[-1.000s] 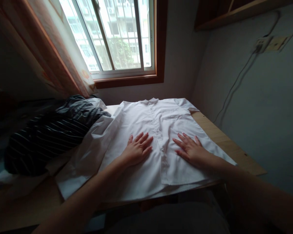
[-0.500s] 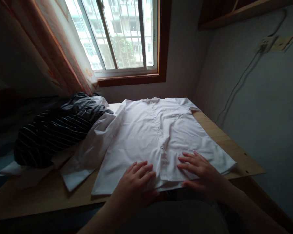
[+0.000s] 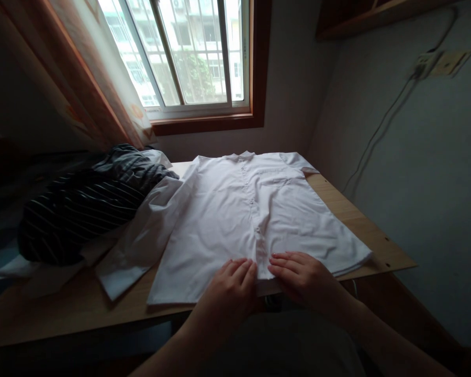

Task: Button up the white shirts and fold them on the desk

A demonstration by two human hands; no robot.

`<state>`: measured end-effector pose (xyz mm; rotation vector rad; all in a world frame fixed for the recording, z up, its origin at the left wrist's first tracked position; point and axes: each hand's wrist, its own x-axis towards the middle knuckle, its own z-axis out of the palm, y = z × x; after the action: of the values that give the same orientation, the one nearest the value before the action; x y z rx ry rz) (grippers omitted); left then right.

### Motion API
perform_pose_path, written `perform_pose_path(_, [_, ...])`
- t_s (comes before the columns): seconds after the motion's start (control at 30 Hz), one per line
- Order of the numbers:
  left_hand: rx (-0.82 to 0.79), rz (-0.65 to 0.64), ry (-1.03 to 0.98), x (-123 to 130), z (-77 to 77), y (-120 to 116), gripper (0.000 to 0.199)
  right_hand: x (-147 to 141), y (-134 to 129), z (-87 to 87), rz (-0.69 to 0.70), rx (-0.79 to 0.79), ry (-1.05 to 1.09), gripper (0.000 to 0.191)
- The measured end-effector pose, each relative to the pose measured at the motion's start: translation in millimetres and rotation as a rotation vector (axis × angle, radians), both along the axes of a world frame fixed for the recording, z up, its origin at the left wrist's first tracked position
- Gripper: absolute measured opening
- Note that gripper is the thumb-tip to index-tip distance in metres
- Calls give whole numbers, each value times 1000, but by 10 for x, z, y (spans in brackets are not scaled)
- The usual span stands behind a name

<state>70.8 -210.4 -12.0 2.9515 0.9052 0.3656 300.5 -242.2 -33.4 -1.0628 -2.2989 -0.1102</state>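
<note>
A white button-up shirt [image 3: 220, 220] lies spread front side up, its collar at the far end and its bottom hem towards me. My left hand [image 3: 233, 283] closes on the hem just left of the button placket, fingers together on top of the cloth. On the placket's other side, my right hand [image 3: 300, 275] pinches the hem in the same way, fingertips pointing inward. Both thumbs are hidden under the hands. Soft creases run through the cloth near the placket. The long sleeve [image 3: 137, 251] on the left stretches towards the near edge.
A wooden table [image 3: 392, 259] carries the shirt. Dark striped clothing [image 3: 82, 209] is heaped at the left, with white cloth beneath it. Behind are a window [image 3: 196, 63] and an orange curtain [image 3: 78, 78]. A cable [image 3: 371, 141] hangs from a socket on the right wall.
My hands have come closer together at the placket, the right one moving left. Their spread fingers have drawn together and closed on the hem. The view has shifted slightly.
</note>
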Motion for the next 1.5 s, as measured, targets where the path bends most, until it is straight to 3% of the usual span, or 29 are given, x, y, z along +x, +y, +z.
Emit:
perform_pose_path(0.17, [26, 46, 13, 21, -48, 8, 41, 3, -50, 114, -19, 13, 72, 26])
perform_pose_path(0.4, [87, 29, 116, -65, 179, 6, 15, 120, -113, 77, -39, 2, -5, 23])
perform_pose_path(0.5, [32, 3, 201, -82, 222, -1, 10, 233, -129, 64, -114, -22, -60, 34])
perform_pose_path(0.6, [37, 38, 224, -171, 209, 26, 19, 461, -142, 60, -255, -66, -133, 52])
perform_pose_path(0.7, [120, 95, 197, -436, 169, 93, 40, 810, -148, -4, -435, -64, -217, 59])
perform_pose_path(0.83, [312, 192, 166, -968, 90, 215, 63, 1338, -163, -178, -685, -62, -304, 59])
perform_pose_path(1.03, [484, 346, 214, -1513, -68, 313, 57, 1804, -250, -297, -837, -71, -351, 50])
perform_pose_path(1.13, [526, 296, 226, -1634, -107, 310, 56, 1844, -324, -293, -915, -51, -355, 48])
perform_pose_path(1.23, [528, 239, 265, -1676, -73, 267, 57, 1841, -382, -302, -930, -48, -318, 49])
perform_pose_path(1.33, [487, 264, 295, -1664, -12, 209, 61, 1838, -397, -333, -917, -45, -244, 52])
perform_pose_path(1.5, [368, 348, 306, -1753, -64, 73, 64, 1928, -474, -398, -731, -89, -36, 50])
